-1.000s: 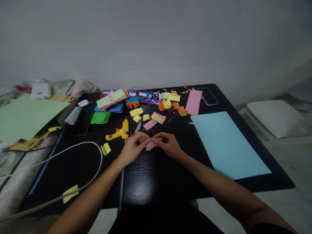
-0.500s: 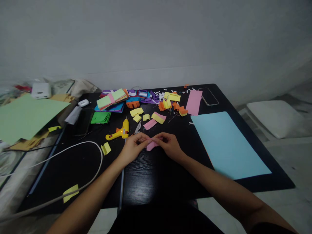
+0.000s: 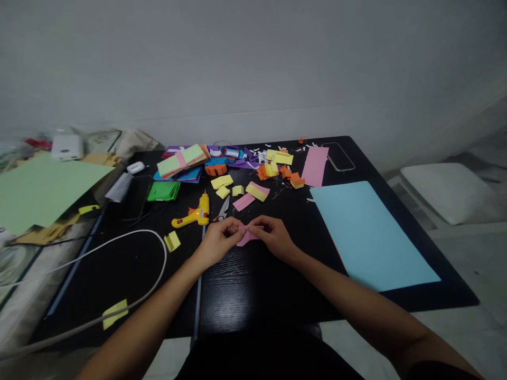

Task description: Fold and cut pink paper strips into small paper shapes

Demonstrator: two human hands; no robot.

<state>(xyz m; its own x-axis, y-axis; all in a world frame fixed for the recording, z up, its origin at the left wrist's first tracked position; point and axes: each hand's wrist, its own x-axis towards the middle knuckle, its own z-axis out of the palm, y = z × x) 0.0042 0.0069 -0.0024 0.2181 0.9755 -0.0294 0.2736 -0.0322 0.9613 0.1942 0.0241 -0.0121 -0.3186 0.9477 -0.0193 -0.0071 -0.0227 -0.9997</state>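
A small folded piece of pink paper (image 3: 245, 239) is held between both hands, low over the black table. My left hand (image 3: 218, 240) pinches its left side, and my right hand (image 3: 274, 237) pinches it from the right. The fingertips partly cover the paper. Just beyond the hands lie pink paper strips (image 3: 243, 201) and a yellow-and-pink folded piece (image 3: 257, 191). Scissors (image 3: 224, 208) rest beyond my left hand, beside a yellow glue gun (image 3: 203, 210) lying on its side.
A large light blue sheet (image 3: 372, 237) covers the table's right part. Paper scraps (image 3: 273, 169) and stacked coloured paper (image 3: 184, 161) lie at the back. A white cable (image 3: 165, 258) loops across the left. A phone-shaped frame (image 3: 338, 157) sits back right; a white stool (image 3: 443, 192) stands beyond.
The pink paper has shifted slightly in the fingers, its folds now a little more spread. My left hand has moved slightly, showing more of the scissors.
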